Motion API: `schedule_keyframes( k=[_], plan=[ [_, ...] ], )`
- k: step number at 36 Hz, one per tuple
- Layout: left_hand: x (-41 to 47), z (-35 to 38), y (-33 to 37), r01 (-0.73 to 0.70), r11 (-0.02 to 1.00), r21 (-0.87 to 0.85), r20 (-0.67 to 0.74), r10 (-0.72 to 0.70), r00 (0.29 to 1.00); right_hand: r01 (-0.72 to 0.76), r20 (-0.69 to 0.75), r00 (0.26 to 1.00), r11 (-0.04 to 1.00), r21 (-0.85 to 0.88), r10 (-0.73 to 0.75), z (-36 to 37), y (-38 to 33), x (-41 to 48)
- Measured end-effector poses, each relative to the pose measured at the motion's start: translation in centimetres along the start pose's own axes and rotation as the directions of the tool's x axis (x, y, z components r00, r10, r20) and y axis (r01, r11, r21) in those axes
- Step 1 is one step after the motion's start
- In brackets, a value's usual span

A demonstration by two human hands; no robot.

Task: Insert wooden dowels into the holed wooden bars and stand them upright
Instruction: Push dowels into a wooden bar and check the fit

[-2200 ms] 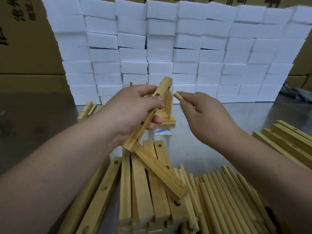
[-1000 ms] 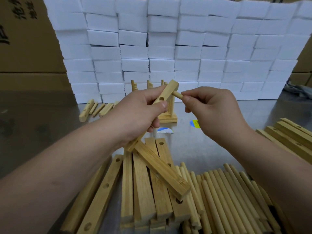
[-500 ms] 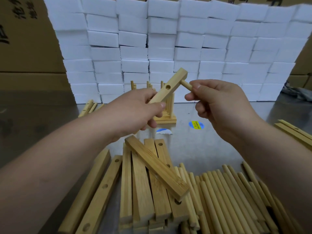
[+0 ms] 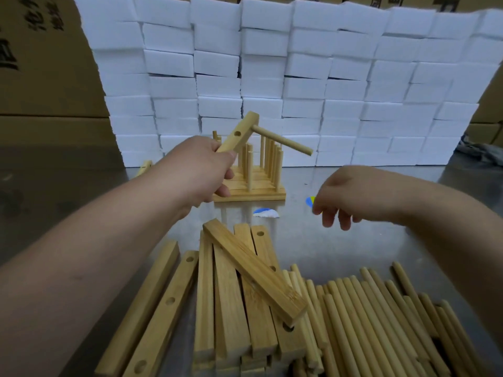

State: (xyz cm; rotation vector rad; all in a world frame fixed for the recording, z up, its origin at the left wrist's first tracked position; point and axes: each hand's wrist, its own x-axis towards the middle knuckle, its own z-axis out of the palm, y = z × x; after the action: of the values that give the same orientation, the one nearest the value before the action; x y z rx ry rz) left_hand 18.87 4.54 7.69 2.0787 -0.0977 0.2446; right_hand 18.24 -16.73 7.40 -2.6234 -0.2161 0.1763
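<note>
left hand (image 4: 200, 172) clamped on a tilted holed bar (image 4: 239, 134) at 12 o'clock of the table (image 4: 313, 240), one dowel (image 4: 283, 140) seated near its top pointing to 4 o'clock, right hand (image 4: 351, 197) empty, fingers loosely apart, loose dowels (image 4: 381, 317) at 5 o'clock, spare bars (image 4: 231, 295) at 6 o'clock

The left hand (image 4: 201, 172) has its grip closed around a holed bar (image 4: 237, 136), tilted up above the tabletop (image 4: 340, 248), with one dowel (image 4: 283, 139) stuck in a hole near its top end. The right hand (image 4: 351, 195) hangs loose and empty, fingers down. Behind stand finished bars with upright dowels (image 4: 253, 172), apparently several in a row. Loose bars (image 4: 234, 289) and loose dowels (image 4: 381, 317) lie nearest the camera.
</note>
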Motion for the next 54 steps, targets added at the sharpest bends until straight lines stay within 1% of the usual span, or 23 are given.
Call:
schedule_keyframes(
  k=[3,5,6,8,16,18,21,23,24,26,28,29,30,33,35,41,47,50,52,54],
  plan=[
    [0.1,0.0,0.0,0.012,0.999,-0.043,-0.013,-0.013,1.000,0.078,0.205,0.978,0.979,-0.188,-0.038,1.7,-0.5,-0.1],
    [0.2,0.2,-0.1,0.032,0.998,-0.052,-0.010,-0.033,0.999,0.104,0.296,0.955,0.955,-0.278,-0.018,3.1,-0.8,-0.1],
    [0.2,0.4,-0.2,0.043,0.997,-0.059,-0.008,-0.043,0.999,0.115,0.326,0.945,0.949,-0.293,-0.013,3.7,-0.9,0.0],
    [0.3,0.6,-0.4,0.058,0.996,-0.065,-0.006,-0.058,0.998,0.130,0.344,0.939,0.945,-0.300,-0.020,4.5,-0.8,0.2],
    [0.0,0.9,-0.4,0.041,0.997,-0.071,0.035,-0.038,0.999,0.167,0.313,0.947,0.948,-0.270,-0.078,5.5,-1.1,0.3],
    [0.0,0.9,-0.5,0.037,0.996,-0.076,0.038,-0.034,0.999,0.176,0.275,0.957,0.937,-0.301,-0.091,5.4,-1.1,0.3],
    [0.1,1.0,-0.6,0.047,0.994,-0.099,0.030,-0.045,0.999,0.159,0.154,0.982,0.931,-0.328,-0.113,4.5,-1.0,0.5],
    [0.1,1.0,-0.5,0.062,0.988,-0.139,0.031,-0.059,0.998,0.144,0.015,0.989,0.953,-0.265,-0.145,3.3,-0.9,0.7],
    [0.1,1.0,-0.5,0.077,0.983,-0.165,0.037,-0.071,0.997,0.149,-0.086,0.982,0.966,-0.212,-0.170,2.7,-0.8,0.7],
    [0.1,0.9,-0.4,0.114,0.967,-0.227,0.055,-0.104,0.993,0.192,-0.328,0.924,0.981,-0.043,-0.195,1.5,-0.8,0.8],
    [0.1,0.8,-0.3,0.151,0.946,-0.288,0.080,-0.134,0.988,0.294,-0.528,0.834,0.939,0.177,-0.161,0.7,-0.9,0.6],
    [0.1,0.8,-0.3,0.167,0.934,-0.316,0.095,-0.144,0.985,0.348,-0.589,0.796,0.900,0.260,-0.138,0.5,-1.0,0.5],
    [0.1,0.8,-0.3,0.181,0.922,-0.343,0.111,-0.152,0.982,0.390,-0.623,0.773,0.862,0.325,-0.115,0.5,-1.2,0.4],
    [-0.1,0.9,-0.2,0.216,0.884,-0.415,0.153,-0.167,0.974,0.446,-0.641,0.764,0.777,0.444,-0.073,1.3,-1.8,0.3],
    [-0.2,0.9,-0.1,0.227,0.863,-0.451,0.160,-0.173,0.972,0.455,-0.643,0.763,0.762,0.460,-0.067,2.0,-2.0,0.4],
    [-0.2,1.0,0.1,0.239,0.819,-0.522,0.172,-0.173,0.970,0.488,-0.711,0.702,0.760,0.430,-0.048,3.0,-2.2,0.5],
    [-0.5,1.0,0.4,0.220,0.810,-0.543,0.182,-0.142,0.973,0.446,-0.728,0.685,0.805,0.391,-0.026,3.0,-1.9,0.5],
    [-0.5,1.0,0.4,0.211,0.814,-0.541,0.180,-0.133,0.975,0.406,-0.731,0.678,0.869,0.283,-0.078,3.1,-1.8,0.5],
    [-0.5,1.0,0.4,0.203,0.821,-0.533,0.176,-0.127,0.976,0.383,-0.713,0.681,0.911,0.155,-0.165,3.3,-1.8,0.5],
    [-0.5,1.0,0.4,0.193,0.830,-0.524,0.176,-0.116,0.977,0.393,-0.684,0.679,0.919,0.030,-0.268,3.6,-1.8,0.4]
  ],
)
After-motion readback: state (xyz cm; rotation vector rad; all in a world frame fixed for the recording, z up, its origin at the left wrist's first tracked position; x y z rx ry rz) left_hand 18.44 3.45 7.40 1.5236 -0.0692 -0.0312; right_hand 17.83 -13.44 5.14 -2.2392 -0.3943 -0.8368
